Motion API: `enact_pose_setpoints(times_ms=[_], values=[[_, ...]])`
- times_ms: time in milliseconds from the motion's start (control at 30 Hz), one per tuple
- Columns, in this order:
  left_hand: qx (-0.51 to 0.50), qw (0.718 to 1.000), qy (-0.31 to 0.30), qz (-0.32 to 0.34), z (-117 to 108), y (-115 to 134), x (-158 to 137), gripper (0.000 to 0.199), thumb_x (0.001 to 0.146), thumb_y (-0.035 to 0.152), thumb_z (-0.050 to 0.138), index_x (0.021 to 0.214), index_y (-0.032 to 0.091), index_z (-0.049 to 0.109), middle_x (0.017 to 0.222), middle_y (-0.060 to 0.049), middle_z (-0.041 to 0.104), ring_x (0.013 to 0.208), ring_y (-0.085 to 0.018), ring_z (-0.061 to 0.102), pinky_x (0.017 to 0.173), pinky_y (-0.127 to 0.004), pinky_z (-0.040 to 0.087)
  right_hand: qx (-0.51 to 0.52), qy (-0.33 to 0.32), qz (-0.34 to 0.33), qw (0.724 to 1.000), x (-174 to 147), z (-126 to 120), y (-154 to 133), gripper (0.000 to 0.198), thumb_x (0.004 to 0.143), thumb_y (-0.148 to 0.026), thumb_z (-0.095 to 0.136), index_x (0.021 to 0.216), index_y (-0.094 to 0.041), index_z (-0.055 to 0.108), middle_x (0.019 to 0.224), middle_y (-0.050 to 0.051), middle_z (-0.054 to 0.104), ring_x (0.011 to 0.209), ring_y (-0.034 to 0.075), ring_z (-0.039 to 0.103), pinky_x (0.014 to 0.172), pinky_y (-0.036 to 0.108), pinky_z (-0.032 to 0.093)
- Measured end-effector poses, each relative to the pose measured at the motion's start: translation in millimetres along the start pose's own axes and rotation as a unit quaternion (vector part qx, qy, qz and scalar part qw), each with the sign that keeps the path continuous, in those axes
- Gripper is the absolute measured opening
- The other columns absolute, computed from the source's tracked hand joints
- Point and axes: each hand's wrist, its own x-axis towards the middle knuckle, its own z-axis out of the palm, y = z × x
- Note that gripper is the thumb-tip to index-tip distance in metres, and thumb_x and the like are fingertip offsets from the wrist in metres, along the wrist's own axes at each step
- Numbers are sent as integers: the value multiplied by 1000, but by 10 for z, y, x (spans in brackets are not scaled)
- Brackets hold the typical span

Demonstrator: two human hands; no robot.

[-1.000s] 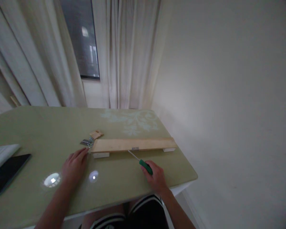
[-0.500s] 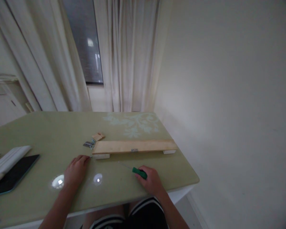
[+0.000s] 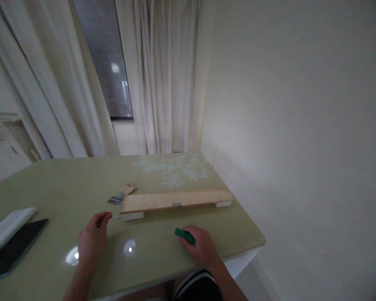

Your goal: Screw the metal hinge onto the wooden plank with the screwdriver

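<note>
My left hand (image 3: 93, 236) is closed in a pinch just left of the board, with a small silver screw (image 3: 116, 217) sticking out from its fingertips. My right hand (image 3: 199, 246) is wrapped round the green handle of a screwdriver (image 3: 184, 236). The screwdriver's thin shaft points left, in front of the board. A long light wooden board (image 3: 175, 200) lies raised on pale blocks, one under each end, the left block (image 3: 132, 216) being nearest my left hand. A small metal plate (image 3: 176, 205) shows at the board's front edge.
Several loose screws and dark metal pieces (image 3: 115, 200) lie beyond the board's left end, beside small wood pieces (image 3: 128, 189). Further left are a white long object (image 3: 12, 228) and a dark flat tablet-like thing (image 3: 21, 246). A wall (image 3: 288, 167) runs along the right.
My left hand has lifted and drawn slightly left, its fingers now in a pinch with the screw. My right hand keeps the screwdriver in nearly the same place. The view has tilted up a little.
</note>
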Motion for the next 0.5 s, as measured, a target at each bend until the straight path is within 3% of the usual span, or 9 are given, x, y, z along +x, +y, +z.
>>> enact_pose_setpoints(times_ms=[67,167,333,500], values=[[-77,996,8,33,64,140,-151,44,93,60,53,109,25,74,105,-7,81,87,-25,74,80,-36,56,10,0,-17,1000,-7,4,9,30,98,-45,68,114,-22,77,107,9,80,98,27,75,89,35,54],[-191,970,-93,115,236,345,-442,45,85,65,64,98,25,79,104,-7,82,92,-26,76,85,-36,60,25,-1,-39,999,-15,-7,4,32,99,-48,67,114,-22,77,106,9,80,97,26,75,89,34,54],[-255,940,-189,121,395,520,-797,41,88,63,65,97,27,83,98,-6,81,93,-27,76,84,-36,62,19,-20,-51,998,-29,-9,-21,28,97,-48,71,113,-26,78,106,5,81,96,24,76,88,32,53],[-263,933,-211,124,315,551,-822,47,86,69,65,93,26,83,93,-7,80,89,-26,75,81,-35,62,17,-26,-56,998,-15,2,-27,27,95,-47,74,112,-26,79,107,5,82,98,25,76,90,33,53]])
